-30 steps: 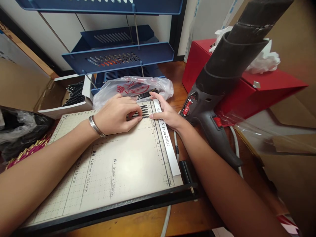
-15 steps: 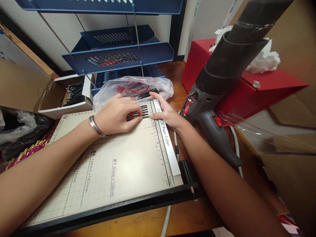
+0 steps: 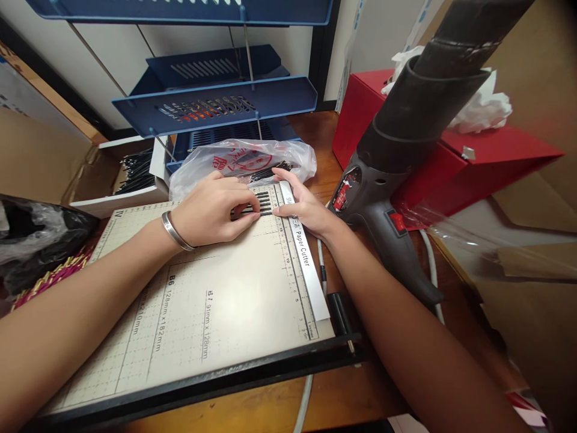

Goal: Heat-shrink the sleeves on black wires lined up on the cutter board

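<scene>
Several short black strips (image 3: 263,202) lie side by side on the cream board of a paper cutter (image 3: 243,288). My left hand (image 3: 219,207), with a metal bangle at the wrist, is closed over their left ends, thumb and fingertips pinched together; its palm hides part of them. Across the cutter's white edge strip (image 3: 309,270) reaches my right hand (image 3: 311,204). Its thumb is by the right end of the nearest black strip, and its forefinger stretches apart from it on the far side. Behind both hands, a printed clear plastic bag (image 3: 202,171) contains thin black pieces.
A heat gun-like grey tool (image 3: 392,174) stands to the right before a red box (image 3: 360,108) with crumpled tissue. Blue tiered trays (image 3: 216,108) rise at the back. On the left are a white box (image 3: 121,195) of black wires and a dark plastic bag (image 3: 40,240).
</scene>
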Demonstrator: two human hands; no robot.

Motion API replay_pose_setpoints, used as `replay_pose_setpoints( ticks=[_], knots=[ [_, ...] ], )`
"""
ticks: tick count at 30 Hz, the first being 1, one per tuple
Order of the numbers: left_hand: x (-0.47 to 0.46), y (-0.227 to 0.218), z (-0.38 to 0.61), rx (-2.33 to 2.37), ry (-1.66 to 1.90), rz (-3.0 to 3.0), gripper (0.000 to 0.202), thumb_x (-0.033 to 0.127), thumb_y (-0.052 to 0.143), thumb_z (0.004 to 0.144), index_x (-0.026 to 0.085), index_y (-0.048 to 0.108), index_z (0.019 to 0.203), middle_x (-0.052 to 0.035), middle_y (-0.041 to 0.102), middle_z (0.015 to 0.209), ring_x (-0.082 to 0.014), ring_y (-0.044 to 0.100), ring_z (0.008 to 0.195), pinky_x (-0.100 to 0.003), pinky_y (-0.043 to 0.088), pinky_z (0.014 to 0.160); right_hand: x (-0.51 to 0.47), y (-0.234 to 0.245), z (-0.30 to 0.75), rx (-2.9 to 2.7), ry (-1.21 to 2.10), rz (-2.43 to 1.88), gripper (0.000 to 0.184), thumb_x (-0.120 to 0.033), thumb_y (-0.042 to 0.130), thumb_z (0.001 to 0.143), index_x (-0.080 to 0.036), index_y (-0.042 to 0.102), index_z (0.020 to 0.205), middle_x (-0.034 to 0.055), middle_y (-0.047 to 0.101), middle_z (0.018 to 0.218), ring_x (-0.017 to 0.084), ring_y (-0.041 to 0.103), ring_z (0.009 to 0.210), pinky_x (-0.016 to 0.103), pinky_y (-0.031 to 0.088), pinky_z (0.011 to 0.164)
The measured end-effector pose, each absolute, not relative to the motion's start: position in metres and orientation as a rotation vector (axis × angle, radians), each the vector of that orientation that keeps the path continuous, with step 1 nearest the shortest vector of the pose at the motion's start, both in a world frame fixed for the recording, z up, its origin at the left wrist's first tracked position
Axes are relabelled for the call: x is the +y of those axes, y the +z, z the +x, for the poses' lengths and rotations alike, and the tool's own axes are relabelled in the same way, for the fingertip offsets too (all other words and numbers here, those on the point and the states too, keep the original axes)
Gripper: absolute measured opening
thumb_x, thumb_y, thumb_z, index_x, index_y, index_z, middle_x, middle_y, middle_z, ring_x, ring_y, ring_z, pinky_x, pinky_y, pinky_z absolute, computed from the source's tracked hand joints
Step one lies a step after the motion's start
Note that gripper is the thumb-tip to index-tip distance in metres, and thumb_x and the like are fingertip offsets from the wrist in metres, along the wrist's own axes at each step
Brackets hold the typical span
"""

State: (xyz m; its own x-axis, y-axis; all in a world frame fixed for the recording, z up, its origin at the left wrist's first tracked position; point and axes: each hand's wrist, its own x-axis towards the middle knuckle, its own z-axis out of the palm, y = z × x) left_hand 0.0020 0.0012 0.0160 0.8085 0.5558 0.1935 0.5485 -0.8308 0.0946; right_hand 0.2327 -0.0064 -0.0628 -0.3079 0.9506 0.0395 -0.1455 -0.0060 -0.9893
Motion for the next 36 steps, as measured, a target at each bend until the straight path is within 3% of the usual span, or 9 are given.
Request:
replay_pose_setpoints(
  ticks=[8, 14, 18, 22, 27, 36],
  knots=[
    [0.001, 0.016, 0.002, 0.931, 0.352, 2.953, 0.031, 0.042, 0.055, 0.098, 0.023, 0.077, 0.088, -0.0038, 0.073, 0.076, -0.0204, 0.061, 0.07, -0.039, 0.034, 0.078, -0.006, -0.061, 0.231, -1.31, 1.488, -0.933, 0.101, -0.026, 0.083, 0.057, -0.032, 0.051, 0.153, 0.0068, 0.047, 0.16, 0.031, 0.059, 0.13, 0.05, 0.048, 0.122],
    [0.001, 0.015, 0.002, 1.031, 0.604, 2.93, 0.035, 0.045, 0.054, 0.1, 0.023, 0.071, 0.079, -0.0035, 0.069, 0.069, -0.021, 0.057, 0.07, -0.041, 0.037, 0.079, -0.006, -0.062, 0.23, -1.265, 1.48, -0.951, 0.096, -0.024, 0.083, 0.055, -0.032, 0.056, 0.146, 0.0059, 0.049, 0.158, 0.033, 0.057, 0.134, 0.051, 0.047, 0.123],
    [0.012, 0.006, 0.005, 1.166, 0.881, 2.676, 0.037, 0.044, 0.059, 0.097, 0.022, 0.06, 0.067, -0.0038, 0.066, 0.065, -0.0197, 0.054, 0.068, -0.038, 0.039, 0.074, -0.006, -0.061, 0.229, -1.237, 1.496, -0.948, 0.09, -0.024, 0.08, 0.057, -0.034, 0.059, 0.143, 0.0045, 0.05, 0.158, 0.033, 0.057, 0.135, 0.051, 0.048, 0.122],
    [0.018, -0.001, 0.007, 1.255, 0.979, 2.355, 0.038, 0.045, 0.065, 0.092, 0.021, 0.059, 0.063, 0.0023, 0.053, 0.055, -0.0141, 0.045, 0.058, -0.032, 0.036, 0.064, -0.007, -0.06, 0.227, -1.223, 1.524, -0.976, 0.095, -0.024, 0.079, 0.055, -0.034, 0.055, 0.146, 0.0051, 0.049, 0.158, 0.03, 0.06, 0.126, 0.05, 0.051, 0.117],
    [0.005, -0.001, 0.003, 1.283, 0.951, 2.274, 0.032, 0.045, 0.071, 0.086, 0.018, 0.067, 0.069, 0.0021, 0.059, 0.06, -0.0123, 0.045, 0.058, -0.029, 0.036, 0.061, -0.006, -0.06, 0.227, -1.267, 1.494, -0.987, 0.099, -0.024, 0.078, 0.055, -0.033, 0.052, 0.15, 0.0061, 0.049, 0.154, 0.029, 0.06, 0.124, 0.048, 0.055, 0.113],
    [-0.009, 0.0, -0.004, 1.256, 0.769, 2.383, 0.024, 0.042, 0.075, 0.089, 0.02, 0.085, 0.087, -0.001, 0.069, 0.067, -0.0169, 0.054, 0.067, -0.031, 0.044, 0.07, -0.004, -0.062, 0.229, -1.267, 1.501, -0.955, 0.107, -0.022, 0.083, 0.053, -0.032, 0.049, 0.155, 0.0077, 0.047, 0.158, 0.032, 0.056, 0.137, 0.05, 0.047, 0.126]
  ],
)
